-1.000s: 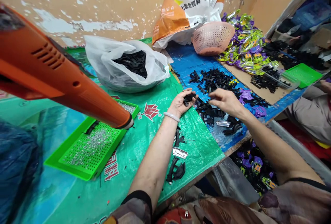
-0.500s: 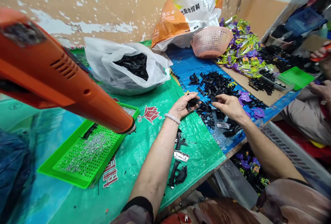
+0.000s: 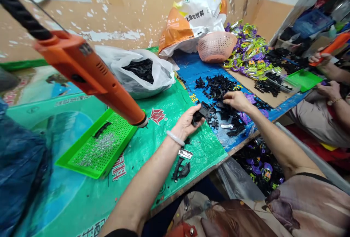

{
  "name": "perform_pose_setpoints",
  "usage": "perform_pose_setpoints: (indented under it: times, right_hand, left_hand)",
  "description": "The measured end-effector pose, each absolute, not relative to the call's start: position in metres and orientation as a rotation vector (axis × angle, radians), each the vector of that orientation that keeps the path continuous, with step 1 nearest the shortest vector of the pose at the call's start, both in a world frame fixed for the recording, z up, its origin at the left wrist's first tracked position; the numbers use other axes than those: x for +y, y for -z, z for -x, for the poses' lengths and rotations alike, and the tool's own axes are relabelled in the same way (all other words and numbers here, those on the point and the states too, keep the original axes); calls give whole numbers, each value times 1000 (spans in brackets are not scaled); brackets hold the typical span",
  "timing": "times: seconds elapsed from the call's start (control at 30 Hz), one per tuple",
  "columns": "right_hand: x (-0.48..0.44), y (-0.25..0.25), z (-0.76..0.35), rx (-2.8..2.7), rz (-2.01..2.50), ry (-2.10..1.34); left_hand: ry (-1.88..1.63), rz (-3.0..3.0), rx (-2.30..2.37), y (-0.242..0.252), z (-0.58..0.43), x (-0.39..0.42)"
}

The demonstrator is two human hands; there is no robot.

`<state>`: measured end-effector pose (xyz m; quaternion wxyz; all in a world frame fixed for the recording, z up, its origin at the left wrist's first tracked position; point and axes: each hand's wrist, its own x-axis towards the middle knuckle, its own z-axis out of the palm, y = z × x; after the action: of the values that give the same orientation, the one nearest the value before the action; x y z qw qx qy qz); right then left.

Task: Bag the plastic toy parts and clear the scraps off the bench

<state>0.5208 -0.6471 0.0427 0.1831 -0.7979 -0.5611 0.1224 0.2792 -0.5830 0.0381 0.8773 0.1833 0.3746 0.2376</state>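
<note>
My left hand [image 3: 189, 121], palm up with a pale bangle at the wrist, has its fingers wrapped round a black plastic part [image 3: 201, 114]. Over the pile of small black parts [image 3: 221, 85] on the blue sheet is my right hand [image 3: 237, 100], its fingertips pinched together among the pieces. Whatever those fingertips hold is too small to make out. A shiny silver piece [image 3: 226, 126] lies just in front of the pile. Nearer me on the green sheet [image 3: 202, 156] are another silver piece [image 3: 185, 153] and some curved black parts [image 3: 182, 170].
An orange power screwdriver [image 3: 95, 80] hangs at the left over a green tray [image 3: 82, 171] of screws. Behind are a white bag [image 3: 158, 80] of black parts, a pink basket [image 3: 217, 47] and yellow-green and purple pieces [image 3: 250, 54]. Another person's hand [image 3: 322, 60] holds an orange tool at the right.
My right hand has moved off from beside my left hand, back over the pile. My left hand is turned slightly, still round the black part. The view has shifted, and the co-worker's orange tool shows more.
</note>
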Motion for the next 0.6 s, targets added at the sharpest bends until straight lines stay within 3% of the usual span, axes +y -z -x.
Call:
perform_pose_setpoints:
  times: [0.2,0.4,0.6]
  right_hand:
    - [-648,-16,-507,-1967,2670,126]
    - [-638,-11,-509,-1871,2618,43]
    - [-641,-9,-531,-1316,2125,-99]
  left_hand:
    - [-559,-274,897,-34,-222,-614]
    - [-571,-222,846,-34,-196,-608]
    - [-604,-183,826,-32,-190,-610]
